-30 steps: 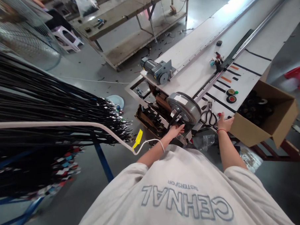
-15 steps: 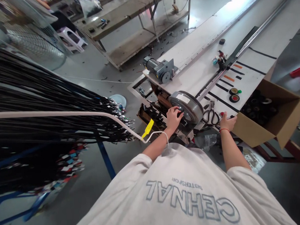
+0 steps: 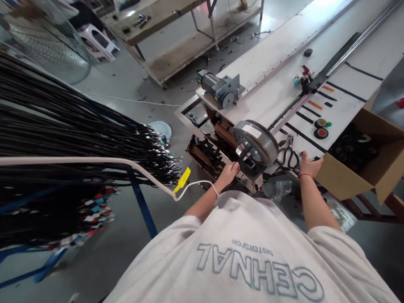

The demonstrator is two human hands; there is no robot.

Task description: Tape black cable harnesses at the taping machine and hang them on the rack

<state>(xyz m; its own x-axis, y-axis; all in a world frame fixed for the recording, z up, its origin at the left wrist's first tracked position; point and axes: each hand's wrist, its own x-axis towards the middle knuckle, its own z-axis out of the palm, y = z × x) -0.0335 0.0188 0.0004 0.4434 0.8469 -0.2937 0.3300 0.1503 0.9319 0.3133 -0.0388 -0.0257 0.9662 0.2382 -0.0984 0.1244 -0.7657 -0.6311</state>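
Figure: my two hands at the near end of the white tabletop (image 3: 269, 92).
My left hand (image 3: 229, 173) is just beside the grey ring (image 3: 267, 143), which stands at the tabletop's end; its fingers are drawn narrow, and I cannot tell whether they hold anything. My right hand (image 3: 310, 166), thumb spread wide from the fingers, is at the tabletop's edge, between the scissors (image 3: 290, 142) and the cardboard box (image 3: 343, 177).

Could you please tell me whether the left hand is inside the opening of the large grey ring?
No, the left hand is beside the large grey ring, with all its visible fingers outside the opening.
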